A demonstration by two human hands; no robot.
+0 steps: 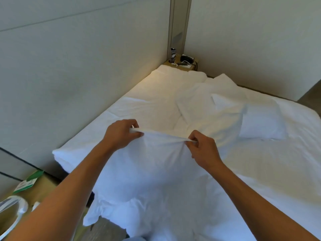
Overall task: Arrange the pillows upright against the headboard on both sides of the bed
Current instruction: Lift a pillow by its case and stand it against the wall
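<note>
I am standing at the near corner of a wide bed dressed in a white, lightly creased cotton sheet (pixel 147 108), and the mattress is running away from me toward one o'clock. A pale padded headboard wall (pixel 69 66) is lining the whole left edge of the bed, from nine o'clock up to twelve. At the far corner, near twelve o'clock, a small wooden bedside table (pixel 185 64) is sitting tight against the mattress with dark devices and cables on it. A plain light wall is closing the far side. Near me at eight o'clock, a second wooden surface is carrying a green and white paper card (pixel 28 181).

I am holding a soft white pillow (pixel 152 180) in front of me, its lower end hanging over the bed's near corner. My left hand (pixel 121 133) is pinching the top seam at eleven o'clock, fingers closed on the cloth; my right hand (pixel 202 147) is gripping the same seam at one o'clock. The fabric is stretching taut between them.

A rumpled white duvet (pixel 208 105) is lying across the middle at one o'clock, and a second flat white pillow (pixel 262 122) is resting beside it at two o'clock. The strip of sheet along the headboard is lying bare.
</note>
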